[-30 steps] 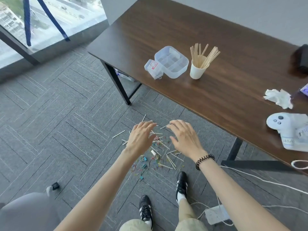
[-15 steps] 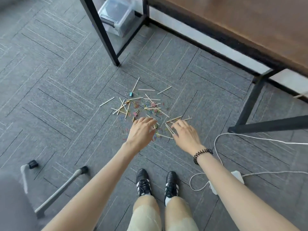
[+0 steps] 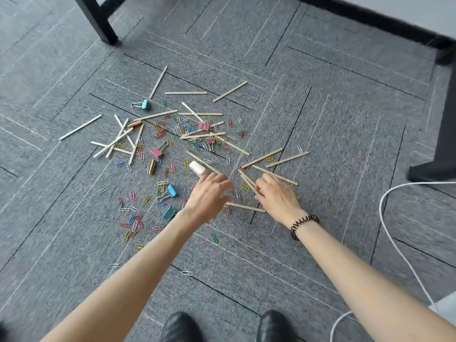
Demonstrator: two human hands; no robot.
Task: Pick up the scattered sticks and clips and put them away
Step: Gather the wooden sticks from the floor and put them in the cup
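Several wooden sticks (image 3: 195,135) lie scattered on the grey carpet among many coloured paper clips (image 3: 133,219) and pink and teal binder clips (image 3: 156,152). A pale eraser-like block (image 3: 198,168) lies just beyond my left fingers. My left hand (image 3: 209,197) hovers palm down over the clips, fingers loosely curled, holding nothing that I can see. My right hand (image 3: 277,195) reaches onto a bunch of sticks (image 3: 248,180), its fingertips touching them. Another stick (image 3: 246,207) lies between my two wrists.
A black table leg (image 3: 98,19) stands at the top left, and a black table foot (image 3: 441,154) at the right. A white cable (image 3: 394,243) curves along the right side. My two black shoes (image 3: 182,328) are at the bottom edge.
The view has dropped from the tabletop to the floor and closed in on the pile. Both hands have come down to the sticks and clips; the right hand now touches sticks.
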